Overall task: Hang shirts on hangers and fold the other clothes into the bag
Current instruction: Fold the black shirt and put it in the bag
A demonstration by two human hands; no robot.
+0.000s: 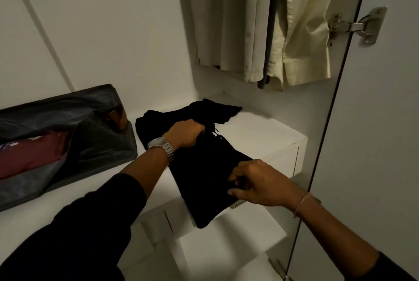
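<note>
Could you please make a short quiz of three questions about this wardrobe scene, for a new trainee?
1. True or false: both hands grip the black garment.
2. Where is the bag? A) left of the black garment B) hanging from the rail C) on the floor
3. Fill in: the maroon cloth lies inside the ____.

Key:
1. True: the left hand and the right hand each hold it on the white shelf.
2. A.
3. Bag.
</note>
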